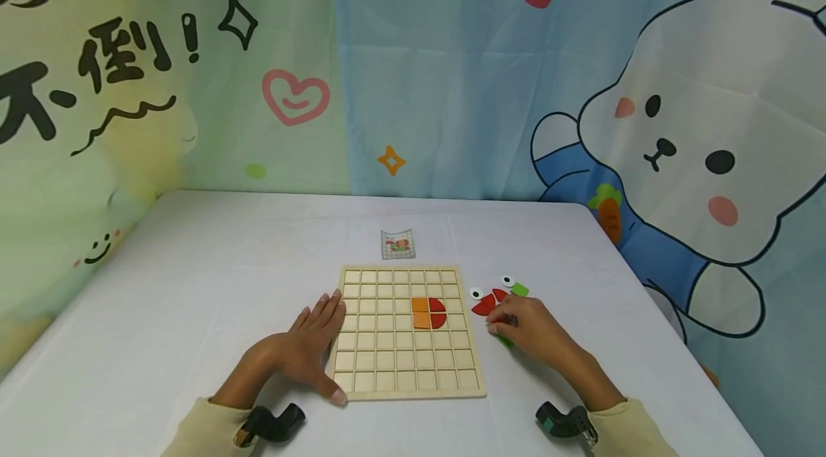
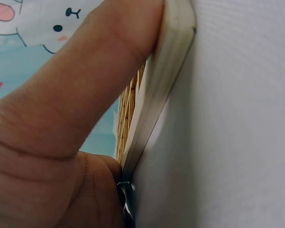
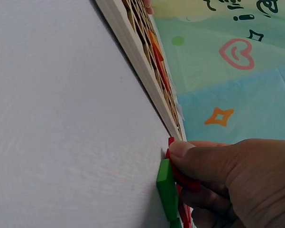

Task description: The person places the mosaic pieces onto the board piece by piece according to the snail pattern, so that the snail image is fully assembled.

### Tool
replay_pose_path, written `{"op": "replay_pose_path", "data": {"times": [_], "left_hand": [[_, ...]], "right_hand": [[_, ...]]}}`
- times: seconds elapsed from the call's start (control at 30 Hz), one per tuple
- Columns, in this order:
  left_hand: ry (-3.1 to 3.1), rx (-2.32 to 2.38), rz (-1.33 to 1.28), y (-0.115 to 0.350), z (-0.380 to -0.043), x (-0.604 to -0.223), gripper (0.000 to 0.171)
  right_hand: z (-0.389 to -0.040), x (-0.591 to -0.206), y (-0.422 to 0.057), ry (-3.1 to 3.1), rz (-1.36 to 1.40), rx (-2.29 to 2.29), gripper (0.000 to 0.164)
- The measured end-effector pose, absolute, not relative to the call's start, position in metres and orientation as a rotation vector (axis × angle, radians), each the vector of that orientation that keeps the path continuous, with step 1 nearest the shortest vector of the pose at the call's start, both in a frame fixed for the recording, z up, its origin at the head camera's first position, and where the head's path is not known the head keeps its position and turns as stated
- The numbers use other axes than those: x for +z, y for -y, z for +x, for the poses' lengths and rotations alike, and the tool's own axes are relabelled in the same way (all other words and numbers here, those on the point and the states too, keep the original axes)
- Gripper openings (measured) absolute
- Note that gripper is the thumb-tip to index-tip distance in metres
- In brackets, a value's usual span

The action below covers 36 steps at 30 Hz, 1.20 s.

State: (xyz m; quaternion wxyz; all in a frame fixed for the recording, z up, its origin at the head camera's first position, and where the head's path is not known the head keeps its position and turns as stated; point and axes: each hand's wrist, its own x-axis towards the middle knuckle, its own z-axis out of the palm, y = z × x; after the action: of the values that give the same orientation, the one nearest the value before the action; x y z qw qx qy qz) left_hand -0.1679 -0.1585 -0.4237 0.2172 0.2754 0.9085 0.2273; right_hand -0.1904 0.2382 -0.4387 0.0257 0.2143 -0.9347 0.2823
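A square wooden grid board (image 1: pixel 409 394) lies on the table. In its cells sit two orange squares (image 1: pixel 420 313) with two red rounded pieces (image 1: pixel 437 313) joined on their right. My left hand (image 1: pixel 308 346) rests along the board's left edge, fingers straight, the thumb (image 2: pixel 99 61) touching its near corner. Right of the board, my right hand (image 1: pixel 532 328) pinches a red piece (image 3: pixel 187 181) between thumb and fingers; its full shape is hidden. Around that hand lie loose red pieces (image 1: pixel 482 306), a green piece (image 1: pixel 519 290) and another green piece (image 3: pixel 167 187).
Two white round eye pieces, the left one (image 1: pixel 476 293) and the right one (image 1: pixel 507 280), lie beyond my right hand. A small card with a gridded picture (image 1: pixel 397 245) stands behind the board. A printed cloth (image 1: pixel 445 84) hangs along the table's (image 1: pixel 258 242) back edge.
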Motion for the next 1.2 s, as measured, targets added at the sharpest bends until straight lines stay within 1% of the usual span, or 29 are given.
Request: {"op": "replay_pose_path", "data": {"times": [0.23,0.57,0.8,1.03,1.1,1.2], "left_hand": [[-2.535,0.605,0.748,0.1577,-0.1663,-0.4224,0.138],[-2.540,0.599,0.750,0.1583,-0.1680,-0.4251,0.138],[-2.539,0.591,0.736,0.1585,-0.1684,-0.4265,0.139],[-2.548,0.580,0.744,0.1588,-0.1697,-0.4269,0.139],[-2.551,0.576,0.749,0.1589,-0.1698,-0.4268,0.139],[-2.551,0.577,0.750,0.1589,-0.1697,-0.4265,0.138]], "right_hand": [[-0.1905,-0.4382,-0.2396,2.855,0.693,0.885,0.011],[-0.1922,-0.4363,-0.2371,2.886,0.597,0.939,0.013],[-0.1914,-0.4368,-0.2351,2.872,0.525,0.932,0.022],[-0.1939,-0.4373,-0.2333,2.790,0.569,0.934,0.033],[-0.1951,-0.4376,-0.2324,2.754,0.575,0.949,0.033],[-0.1961,-0.4370,-0.2308,2.701,0.580,1.007,0.030]]}}
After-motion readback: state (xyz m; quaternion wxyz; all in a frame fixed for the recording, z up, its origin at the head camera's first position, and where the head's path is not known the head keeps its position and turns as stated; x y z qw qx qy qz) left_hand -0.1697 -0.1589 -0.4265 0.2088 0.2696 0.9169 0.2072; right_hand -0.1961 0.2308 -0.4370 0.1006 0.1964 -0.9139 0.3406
